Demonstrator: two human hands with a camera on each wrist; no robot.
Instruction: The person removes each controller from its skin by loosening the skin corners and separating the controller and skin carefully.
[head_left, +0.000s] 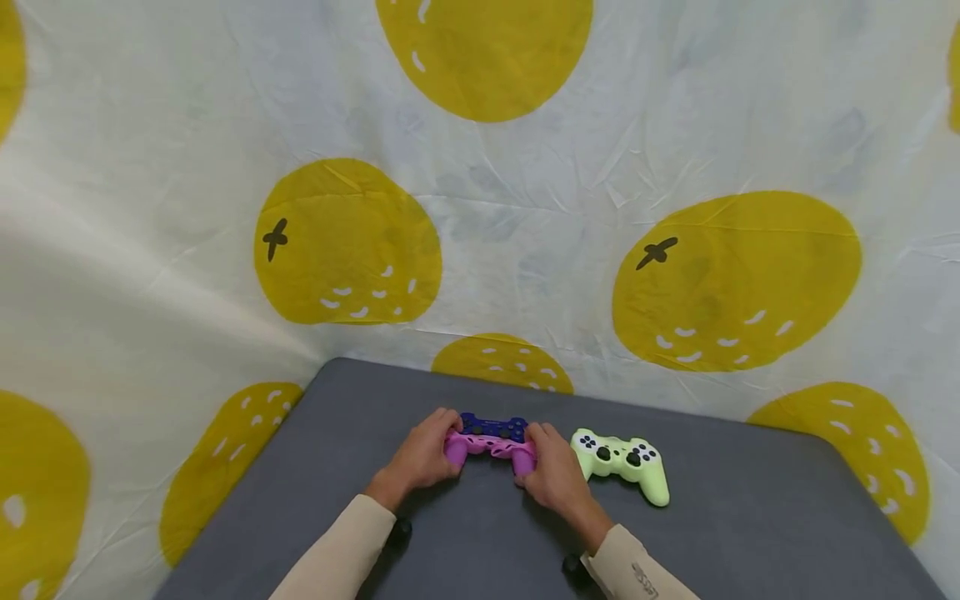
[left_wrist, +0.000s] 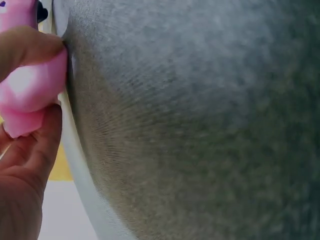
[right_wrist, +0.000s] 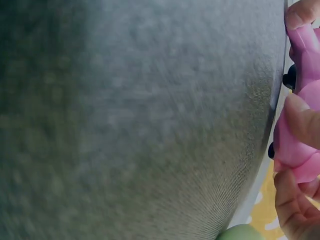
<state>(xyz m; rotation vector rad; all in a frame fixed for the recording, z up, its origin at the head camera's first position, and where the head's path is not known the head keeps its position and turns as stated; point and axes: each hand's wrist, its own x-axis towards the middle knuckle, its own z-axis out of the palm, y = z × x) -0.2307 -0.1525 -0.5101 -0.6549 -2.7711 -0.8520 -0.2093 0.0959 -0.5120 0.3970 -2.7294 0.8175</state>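
A dark blue game controller (head_left: 491, 428) is held between both hands over the grey table. A soft-looking pink cover (head_left: 522, 461) wraps its two handles, with a wavy, holed edge across the middle and the blue face exposed above. My left hand (head_left: 422, 452) grips the left end, thumb on the near side; close up in the left wrist view, its fingers curl round the pink handle (left_wrist: 32, 90). At the right end, my right hand (head_left: 557, 475) pinches the cover between thumb and fingers. In the right wrist view, black thumbsticks (right_wrist: 290, 77) poke out beside the pink.
A pale green game controller (head_left: 626, 458) lies on the table just right of the right hand. The grey tabletop (head_left: 720, 500) ends at a white cloth (head_left: 525, 275) printed with yellow fruit, behind and to the sides. Small black objects (head_left: 400, 533) sit by the wrists.
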